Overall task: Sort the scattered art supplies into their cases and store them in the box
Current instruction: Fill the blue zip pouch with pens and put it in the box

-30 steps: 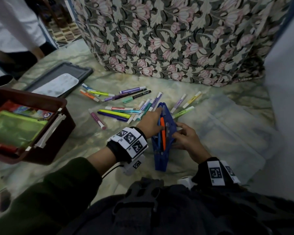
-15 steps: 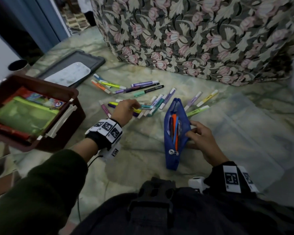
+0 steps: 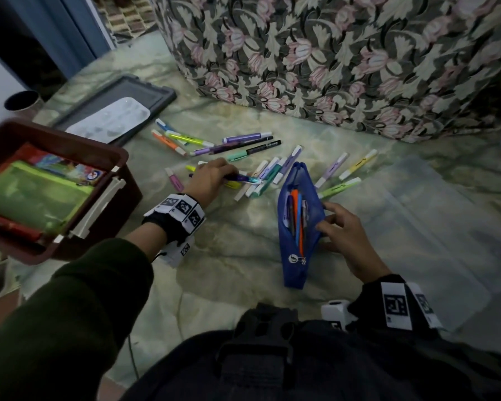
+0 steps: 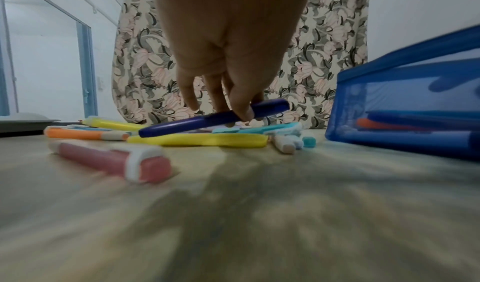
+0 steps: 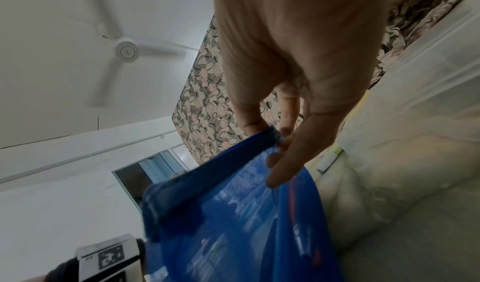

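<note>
A blue mesh pencil case (image 3: 298, 227) stands open on its edge on the marbled surface, with orange and blue markers inside. My right hand (image 3: 334, 227) pinches its upper rim (image 5: 262, 141) and holds it upright. To its left my left hand (image 3: 214, 178) pinches a dark blue marker (image 4: 215, 118) and holds it just above a yellow marker (image 4: 197, 140). Several markers (image 3: 243, 146) lie scattered beyond the case, and a pink one (image 4: 109, 159) lies close to my left wrist.
A brown storage box (image 3: 70, 244) at the left holds a green zip case (image 3: 32, 195) and a red case. Behind it lie a dark grey lid (image 3: 154, 94) with a white palette (image 3: 113, 120). A floral-covered block (image 3: 330, 62) stands at the back. A clear plastic sheet (image 3: 431, 227) lies right.
My left hand left the case's opening, moved left to the marker pile, and now lifts a dark blue marker. The right hand kept hold of the case.
</note>
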`<state>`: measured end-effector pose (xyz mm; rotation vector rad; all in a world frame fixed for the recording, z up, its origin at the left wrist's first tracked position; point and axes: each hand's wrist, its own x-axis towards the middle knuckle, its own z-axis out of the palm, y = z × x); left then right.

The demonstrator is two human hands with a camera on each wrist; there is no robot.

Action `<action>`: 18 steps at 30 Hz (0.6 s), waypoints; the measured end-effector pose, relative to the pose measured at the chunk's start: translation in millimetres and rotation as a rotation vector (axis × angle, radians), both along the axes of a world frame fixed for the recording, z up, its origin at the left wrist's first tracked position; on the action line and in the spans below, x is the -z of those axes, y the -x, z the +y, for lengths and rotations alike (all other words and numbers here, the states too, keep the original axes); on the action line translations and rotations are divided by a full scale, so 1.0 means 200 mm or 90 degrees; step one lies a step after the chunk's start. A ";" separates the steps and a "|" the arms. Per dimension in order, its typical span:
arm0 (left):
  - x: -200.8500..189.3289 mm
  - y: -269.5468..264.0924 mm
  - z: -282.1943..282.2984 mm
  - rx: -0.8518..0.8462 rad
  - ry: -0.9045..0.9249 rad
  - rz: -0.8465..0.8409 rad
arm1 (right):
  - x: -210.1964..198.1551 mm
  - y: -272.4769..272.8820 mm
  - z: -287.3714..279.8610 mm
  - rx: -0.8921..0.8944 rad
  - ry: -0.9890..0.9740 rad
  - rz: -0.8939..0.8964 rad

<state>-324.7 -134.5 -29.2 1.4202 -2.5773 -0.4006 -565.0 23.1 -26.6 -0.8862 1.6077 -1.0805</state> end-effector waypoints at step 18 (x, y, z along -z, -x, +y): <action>0.01 0.09 -0.03 0.145 0.012 -0.082 | 0.06 -0.01 0.02 0.010 -0.026 0.035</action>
